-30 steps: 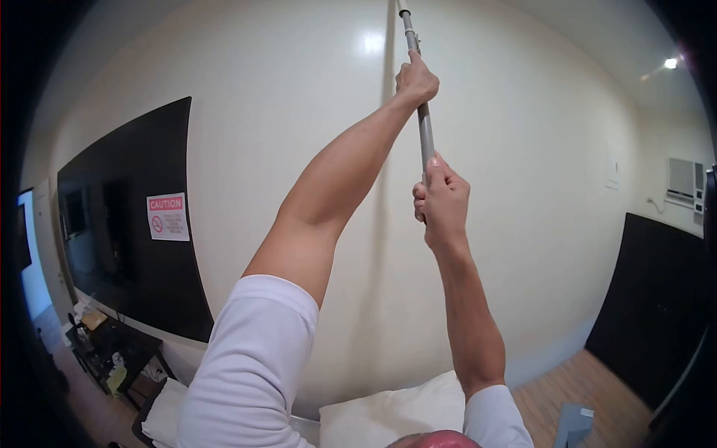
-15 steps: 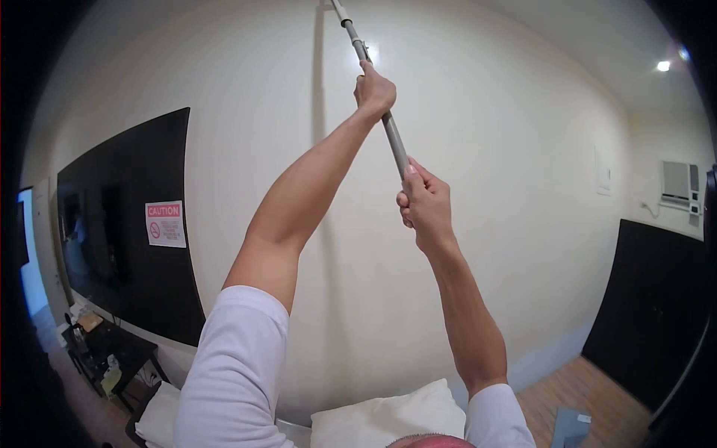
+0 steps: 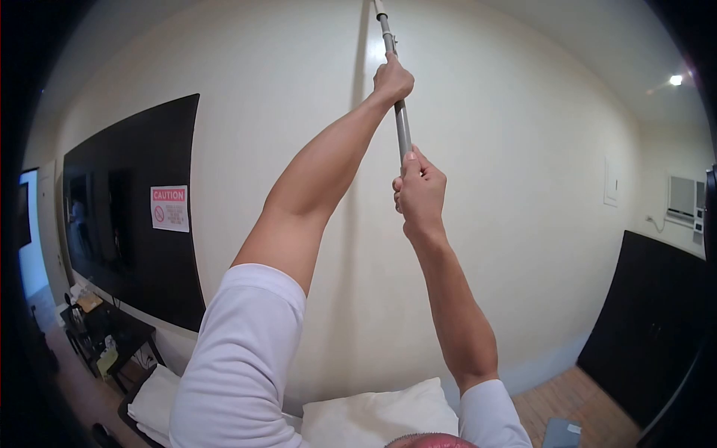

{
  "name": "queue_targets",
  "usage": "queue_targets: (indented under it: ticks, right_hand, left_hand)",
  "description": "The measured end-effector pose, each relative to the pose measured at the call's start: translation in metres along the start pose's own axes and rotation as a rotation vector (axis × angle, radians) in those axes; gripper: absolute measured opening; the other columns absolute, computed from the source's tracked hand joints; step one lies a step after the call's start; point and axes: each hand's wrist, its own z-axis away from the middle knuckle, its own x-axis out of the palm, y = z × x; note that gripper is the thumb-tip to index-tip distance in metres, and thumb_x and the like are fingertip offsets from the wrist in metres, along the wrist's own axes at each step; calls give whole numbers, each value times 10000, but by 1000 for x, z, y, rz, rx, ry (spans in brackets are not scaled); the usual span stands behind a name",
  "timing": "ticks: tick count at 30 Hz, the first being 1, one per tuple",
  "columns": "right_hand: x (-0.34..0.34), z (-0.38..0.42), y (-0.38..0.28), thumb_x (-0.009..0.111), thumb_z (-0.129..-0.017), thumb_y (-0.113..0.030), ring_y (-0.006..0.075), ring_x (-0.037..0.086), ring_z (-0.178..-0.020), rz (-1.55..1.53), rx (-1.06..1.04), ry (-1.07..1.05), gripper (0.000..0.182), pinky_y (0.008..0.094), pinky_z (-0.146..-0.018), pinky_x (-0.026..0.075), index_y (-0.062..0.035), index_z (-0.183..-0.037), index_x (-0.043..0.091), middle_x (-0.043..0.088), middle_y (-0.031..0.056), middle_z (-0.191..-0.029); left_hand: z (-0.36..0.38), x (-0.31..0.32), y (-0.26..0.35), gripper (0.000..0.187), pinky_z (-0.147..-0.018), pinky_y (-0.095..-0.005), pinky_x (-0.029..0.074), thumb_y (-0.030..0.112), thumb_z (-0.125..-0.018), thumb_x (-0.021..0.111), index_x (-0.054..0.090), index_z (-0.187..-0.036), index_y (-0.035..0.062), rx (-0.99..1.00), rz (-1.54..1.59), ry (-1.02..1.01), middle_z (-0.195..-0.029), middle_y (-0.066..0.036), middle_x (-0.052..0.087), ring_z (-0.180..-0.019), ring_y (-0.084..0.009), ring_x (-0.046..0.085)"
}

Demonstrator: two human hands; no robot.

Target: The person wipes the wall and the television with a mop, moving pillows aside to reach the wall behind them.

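A long grey metal pole point(image 3: 402, 127) rises steeply in front of a cream wall point(image 3: 523, 224) and runs out of the top of the head view, so its upper end is hidden. My left hand point(image 3: 393, 81) grips the pole high up, arm stretched overhead. Lower down, my right hand point(image 3: 420, 190) is closed around the pole's bottom end. Both arms wear short white sleeves.
A large black panel point(image 3: 134, 216) with a red CAUTION sign point(image 3: 169, 208) hangs on the wall at left, above a dark low table point(image 3: 104, 340) with small items. White pillows point(image 3: 373, 418) lie below. A dark cabinet point(image 3: 650, 328) and an air conditioner point(image 3: 683, 198) are at right.
The pole swung left and tilted half a second ago, then came back to the right and stands nearly upright now. Both hands kept their grip throughout.
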Motion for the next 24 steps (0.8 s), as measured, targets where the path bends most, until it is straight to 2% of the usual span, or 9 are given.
queue_targets:
  ticks: [1, 5, 11, 13, 24]
  right_hand:
    - [-2, -3, 1, 463, -1091, -230, 59, 385, -538, 5, 3, -2, 490, 271, -466, 347, 51, -1489, 516, 405, -44, -675]
    - [0, -5, -3, 462, -1092, -230, 64, 410, -545, 7, 1, 24, 477, 264, -472, 366, 44, -1475, 536, 421, -41, -710]
    - [-5, 1, -14, 469, -1097, -238, 57, 426, -547, 0, 9, 2, 454, 242, -442, 357, 11, -1465, 561, 412, -48, -709]
    - [-5, 4, -19, 469, -1097, -239, 56, 422, -537, 12, 37, 18, 448, 241, -432, 352, 0, -1463, 567, 411, -47, -702]
    - [1, -7, -13, 458, -1103, -243, 48, 366, -486, 31, 57, 91, 441, 235, -409, 317, -22, -1468, 568, 434, -37, -651]
  left_hand:
    - [0, 3, 0, 675, -803, -499, 581, 103, -918, 474, 278, -1555, 1, 3, -3, 31, -1104, -287, 681, -954, -383, 717]
    - [-11, 13, -12, 695, -777, -497, 584, 104, -907, 488, 267, -1555, -16, 45, -10, 59, -1107, -286, 674, -968, -387, 713]
    - [-6, 1, 7, 728, -678, -466, 593, 94, -896, 498, 241, -1565, -31, 3, -2, 1, -1031, -258, 677, -876, -356, 719]
    - [-1, -5, 14, 858, -902, -455, 598, 97, -883, 586, 125, -1579, -102, -28, 13, -81, -1134, -299, 681, -1069, -402, 704]
    - [-19, 27, 7, 855, -1002, -454, 552, 119, -883, 607, 158, -1583, -80, 27, 47, -119, -1199, -306, 664, -1159, -422, 667]
